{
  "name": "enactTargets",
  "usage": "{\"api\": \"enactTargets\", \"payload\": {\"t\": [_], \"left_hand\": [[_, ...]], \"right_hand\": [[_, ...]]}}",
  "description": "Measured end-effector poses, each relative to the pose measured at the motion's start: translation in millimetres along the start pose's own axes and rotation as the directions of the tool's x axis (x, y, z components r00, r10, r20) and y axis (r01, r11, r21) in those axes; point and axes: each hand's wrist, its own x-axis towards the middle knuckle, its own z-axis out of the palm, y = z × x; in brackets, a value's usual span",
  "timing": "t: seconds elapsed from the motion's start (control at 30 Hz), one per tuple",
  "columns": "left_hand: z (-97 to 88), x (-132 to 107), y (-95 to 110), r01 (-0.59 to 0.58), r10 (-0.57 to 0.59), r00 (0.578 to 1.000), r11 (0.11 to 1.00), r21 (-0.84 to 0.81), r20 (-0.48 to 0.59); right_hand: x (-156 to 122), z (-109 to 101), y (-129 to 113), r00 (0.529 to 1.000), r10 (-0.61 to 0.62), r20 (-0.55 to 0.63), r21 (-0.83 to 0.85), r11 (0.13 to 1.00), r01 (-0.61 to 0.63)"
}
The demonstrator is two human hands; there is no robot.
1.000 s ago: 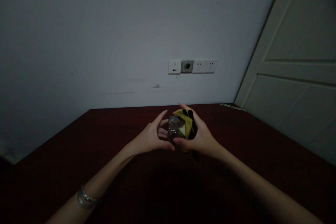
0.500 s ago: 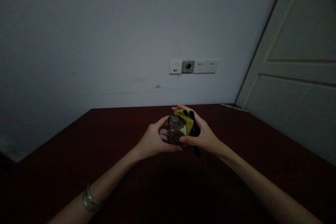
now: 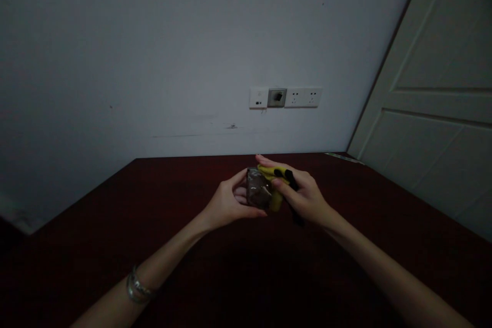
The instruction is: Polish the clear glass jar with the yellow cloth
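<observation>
left hand (image 3: 229,204): half curling, pinching packet (image 3: 258,192) at its 9 o'clock edge | right hand (image 3: 304,198): closing round yellow-black cloth (image 3: 275,172), thumb pressing packet's 3 o'clock side | place: being held above table (image 3: 154,205), mid-view, sockets (image 3: 286,97) at 12 o'clock | risk: possibly slipping on glossy wrap, dropping if either pinch loosens; dim light hiding grip detail

A small packet (image 3: 258,193), seemingly clear wrap around yellow-and-black fabric, held tilted in mid-air.
</observation>
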Motion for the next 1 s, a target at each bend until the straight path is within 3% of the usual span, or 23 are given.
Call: {"api": "enactTargets", "payload": {"t": [0.2,0.5,0.77,1.0], "left_hand": [[1.2,-3.0,1.1,0.052,-0.054,0.998,0.996,0.068,0.034],[1.0,3.4,-5.1,0.097,-0.096,0.995,0.994,0.039,-0.038],[-2.3,1.4,-10.0,0.031,-0.032,0.999,0.996,0.088,0.010],[-4.0,1.1,-8.9,0.023,-0.020,1.000,0.984,0.178,-0.019]], "right_hand": [[6.1,-2.8,15.0,0.991,0.126,0.043,-0.019,0.992,-0.125],[4.9,-12.6,3.7,0.980,0.034,0.195,-0.118,0.993,-0.011],[8.9,-10.3,14.4,0.982,0.143,0.126,0.005,0.990,-0.144],[8.0,-10.2,5.6,0.975,0.111,0.191,-0.079,0.992,-0.098]]}}
